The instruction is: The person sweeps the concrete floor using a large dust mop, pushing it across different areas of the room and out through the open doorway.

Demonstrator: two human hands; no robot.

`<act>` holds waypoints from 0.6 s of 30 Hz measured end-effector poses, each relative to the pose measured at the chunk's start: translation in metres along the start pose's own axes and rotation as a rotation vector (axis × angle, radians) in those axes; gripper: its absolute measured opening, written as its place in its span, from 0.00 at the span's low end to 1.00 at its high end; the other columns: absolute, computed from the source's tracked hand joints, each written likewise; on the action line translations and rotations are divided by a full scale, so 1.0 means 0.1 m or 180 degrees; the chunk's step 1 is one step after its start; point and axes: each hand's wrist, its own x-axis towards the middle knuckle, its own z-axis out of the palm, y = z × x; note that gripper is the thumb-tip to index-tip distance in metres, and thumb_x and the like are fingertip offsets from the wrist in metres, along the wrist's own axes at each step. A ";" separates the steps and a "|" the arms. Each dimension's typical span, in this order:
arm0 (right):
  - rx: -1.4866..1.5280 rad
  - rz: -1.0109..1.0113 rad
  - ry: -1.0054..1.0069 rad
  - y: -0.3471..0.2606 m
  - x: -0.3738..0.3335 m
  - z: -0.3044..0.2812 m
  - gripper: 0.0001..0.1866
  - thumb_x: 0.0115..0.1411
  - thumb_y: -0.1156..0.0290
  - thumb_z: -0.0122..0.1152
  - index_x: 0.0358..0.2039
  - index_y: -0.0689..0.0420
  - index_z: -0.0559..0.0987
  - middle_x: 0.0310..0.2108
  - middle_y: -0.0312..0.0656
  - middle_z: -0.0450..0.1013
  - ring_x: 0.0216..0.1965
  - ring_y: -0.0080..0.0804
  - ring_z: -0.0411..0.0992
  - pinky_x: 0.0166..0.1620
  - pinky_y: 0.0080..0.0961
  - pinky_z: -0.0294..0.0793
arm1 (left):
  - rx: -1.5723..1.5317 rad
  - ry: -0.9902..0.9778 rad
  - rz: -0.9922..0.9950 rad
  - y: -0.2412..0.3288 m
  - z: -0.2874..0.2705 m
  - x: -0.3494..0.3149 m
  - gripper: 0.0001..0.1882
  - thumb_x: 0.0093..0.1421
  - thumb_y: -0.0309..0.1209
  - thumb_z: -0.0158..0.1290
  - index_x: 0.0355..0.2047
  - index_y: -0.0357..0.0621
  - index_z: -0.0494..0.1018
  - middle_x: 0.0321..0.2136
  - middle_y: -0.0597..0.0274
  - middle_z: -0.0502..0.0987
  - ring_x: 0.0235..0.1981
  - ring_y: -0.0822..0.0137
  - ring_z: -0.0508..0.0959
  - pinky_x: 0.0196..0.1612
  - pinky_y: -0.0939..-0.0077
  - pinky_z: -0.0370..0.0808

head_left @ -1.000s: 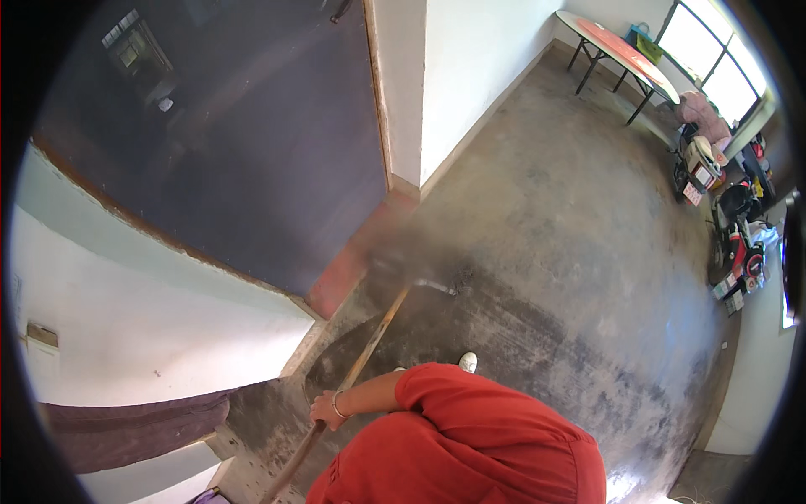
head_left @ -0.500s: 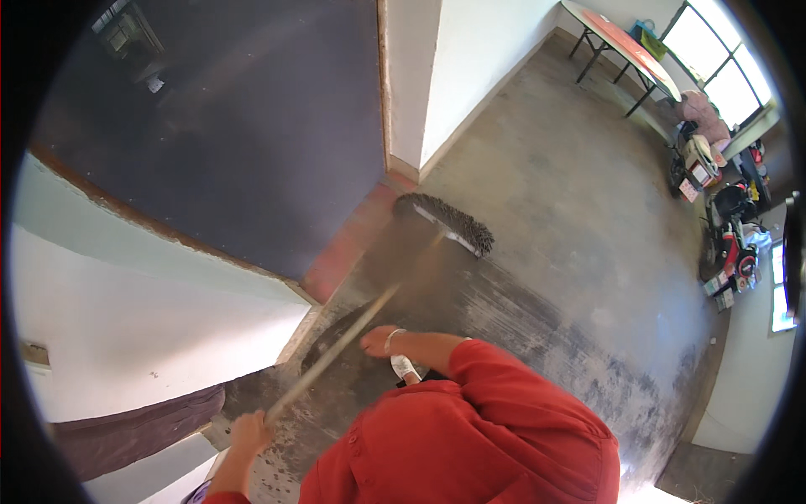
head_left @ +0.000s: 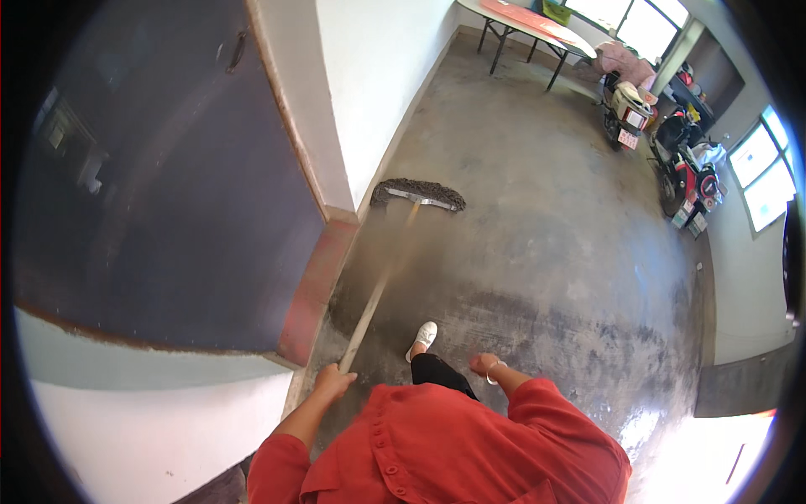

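Mop head, 12 o'clock: shaggy fibre
Handle: smooth wood
Shirt: matt cloth
Floor: glossy at 4 o'clock

A dark, glossy door fills the left side, its curved handle near the top and a red sill along its foot. Beside it rises a white wall. At the far end stands a folding table with black legs, its pale rounded top bearing a red middle; a green bag is at its far edge. Near a dark-framed window, a pink cloth lies over a cream scooter. A red-and-black scooter is parked close by, carrying what may be a plastic bag. Another window lights the right.
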 end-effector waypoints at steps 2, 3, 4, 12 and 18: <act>0.0397 0.0074 -0.0247 0.07 0.01 0.09 0.17 0.49 0.59 0.45 0.33 0.53 0.77 0.33 0.46 0.74 0.34 0.44 0.72 0.39 0.33 0.70 | -0.0200 -0.0073 0.0004 0.23 0.06 0.27 0.21 0.45 0.41 0.58 0.30 0.35 0.70 0.19 0.54 0.74 0.16 0.64 0.75 0.21 0.71 0.71; 0.0903 0.0274 -0.0313 0.08 -0.03 0.08 0.17 0.48 0.58 0.45 0.32 0.53 0.78 0.32 0.45 0.74 0.33 0.42 0.72 0.38 0.32 0.70 | -0.0433 -0.0179 -0.0012 0.35 0.11 0.38 0.20 0.45 0.41 0.57 0.30 0.35 0.70 0.17 0.56 0.74 0.13 0.66 0.73 0.18 0.72 0.70; 0.0963 0.0274 -0.0275 0.14 0.00 0.06 0.17 0.48 0.58 0.45 0.32 0.53 0.78 0.32 0.45 0.74 0.33 0.42 0.72 0.38 0.32 0.70 | -0.0376 -0.0168 0.0028 0.57 0.14 0.42 0.20 0.45 0.41 0.57 0.30 0.35 0.70 0.17 0.56 0.74 0.13 0.66 0.73 0.18 0.72 0.70; 0.1828 -0.0132 0.0345 0.08 0.85 -0.98 0.17 0.50 0.62 0.53 0.38 0.56 0.76 0.26 0.40 0.75 0.26 0.26 0.74 0.30 0.22 0.72 | 0.0739 -0.0265 -0.0154 0.86 0.17 1.28 0.22 0.46 0.43 0.55 0.35 0.38 0.70 0.24 0.53 0.76 0.24 0.59 0.77 0.28 0.66 0.72; 0.1823 -0.0033 0.0345 0.36 1.23 -2.07 0.17 0.49 0.62 0.51 0.38 0.56 0.76 0.32 0.43 0.74 0.33 0.34 0.73 0.38 0.27 0.70 | 0.0866 -0.0024 -0.0106 1.29 -0.06 1.81 0.22 0.45 0.44 0.56 0.34 0.41 0.71 0.32 0.51 0.75 0.35 0.57 0.76 0.37 0.64 0.71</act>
